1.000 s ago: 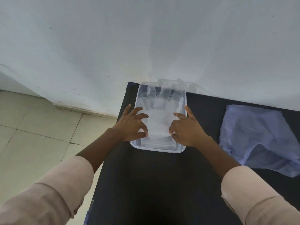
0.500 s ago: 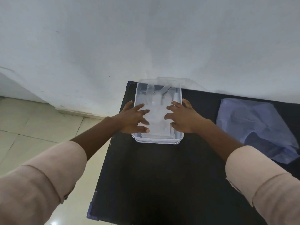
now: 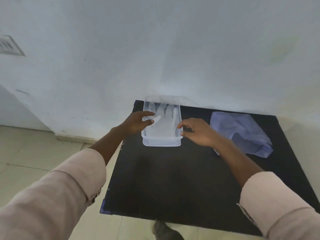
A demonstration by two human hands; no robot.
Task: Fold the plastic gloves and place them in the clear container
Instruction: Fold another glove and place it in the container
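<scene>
Your left hand (image 3: 136,122), fingers spread, rests on the clear rectangular plastic container's (image 3: 161,142) nine-o'clock rim; your right hand (image 3: 197,131), loosely open, three o'clock. Translucent plastic gloves (image 3: 161,122) lie flat inside.

Clear plastics on a matt black desk (image 3: 173,179)

The clear container (image 3: 161,142) is smooth, see-through plastic; the plastic gloves (image 3: 161,125) inside are thin, filmy and milky. The bag (image 3: 242,130) is crinkled lilac film; sleeves (image 3: 69,187) are soft matt cloth.
</scene>
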